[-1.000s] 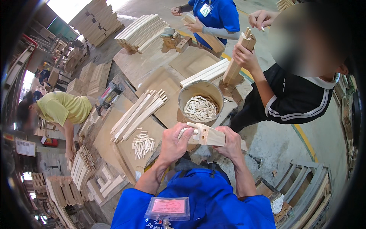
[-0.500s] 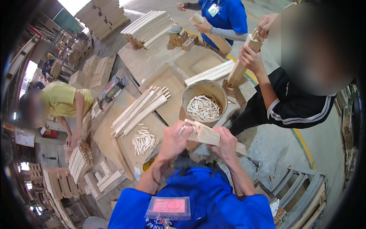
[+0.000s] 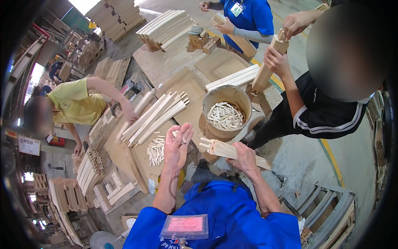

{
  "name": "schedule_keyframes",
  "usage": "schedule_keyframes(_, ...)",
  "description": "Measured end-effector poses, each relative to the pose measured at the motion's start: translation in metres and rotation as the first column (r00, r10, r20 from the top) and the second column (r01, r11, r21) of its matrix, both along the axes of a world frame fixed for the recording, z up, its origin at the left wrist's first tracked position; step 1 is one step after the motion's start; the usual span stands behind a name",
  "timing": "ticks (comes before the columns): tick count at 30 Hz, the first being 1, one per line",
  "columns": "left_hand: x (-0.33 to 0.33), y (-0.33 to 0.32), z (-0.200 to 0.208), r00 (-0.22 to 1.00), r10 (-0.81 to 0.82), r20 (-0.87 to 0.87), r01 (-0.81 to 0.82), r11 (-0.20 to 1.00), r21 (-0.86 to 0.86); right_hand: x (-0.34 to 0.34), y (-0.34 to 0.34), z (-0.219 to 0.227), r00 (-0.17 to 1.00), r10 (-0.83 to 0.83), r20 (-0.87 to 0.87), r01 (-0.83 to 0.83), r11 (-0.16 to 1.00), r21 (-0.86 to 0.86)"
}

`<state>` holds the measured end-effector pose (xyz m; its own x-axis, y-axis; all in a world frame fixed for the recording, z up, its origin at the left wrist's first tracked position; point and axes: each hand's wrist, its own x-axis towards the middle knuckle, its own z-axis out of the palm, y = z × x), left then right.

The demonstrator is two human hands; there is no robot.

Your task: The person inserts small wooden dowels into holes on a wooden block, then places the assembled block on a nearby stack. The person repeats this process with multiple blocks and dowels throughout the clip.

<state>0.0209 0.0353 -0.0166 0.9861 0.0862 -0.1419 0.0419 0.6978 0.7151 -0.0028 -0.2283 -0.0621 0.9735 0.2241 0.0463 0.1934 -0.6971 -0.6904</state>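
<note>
My right hand is wrapped around a pale wooden bar, holding it at a tilt in front of me. Two wooden dowels stick out of the bar's left end. My left hand is raised, palm up, apart from the bar, with its fingers curled around small wooden dowels; how many is hard to make out. Just beyond the bar stands a round bucket with many loose dowels in it. Left of my left hand, a pile of dowels lies on the table.
Long wooden bars lie on the board-covered table. At the left, a person in yellow reaches toward them. A person in black works on an upright bar at the right; another in blue stands beyond. A slatted pallet sits lower right.
My left hand has moved away from the bar's end, up and left, and two dowels now show there. The person in yellow has swung an arm over to the long bars.
</note>
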Motion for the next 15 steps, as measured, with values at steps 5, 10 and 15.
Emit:
schedule_keyframes(5,0.004,-0.002,0.016,0.988,-0.152,0.001,0.146,0.954,0.263,-0.008,-0.005,-0.013,0.998,0.069,-0.009,-0.069,0.996,-0.057)
schedule_keyframes(10,0.009,0.011,0.024,0.948,-0.299,-0.109,0.302,0.736,0.606,-0.010,-0.008,-0.015,0.996,0.071,-0.052,-0.076,0.993,-0.091)
schedule_keyframes(15,0.010,-0.004,0.036,0.871,-0.464,-0.165,0.413,0.508,0.756,-0.015,-0.011,-0.011,0.997,0.061,-0.050,-0.065,0.996,-0.067)
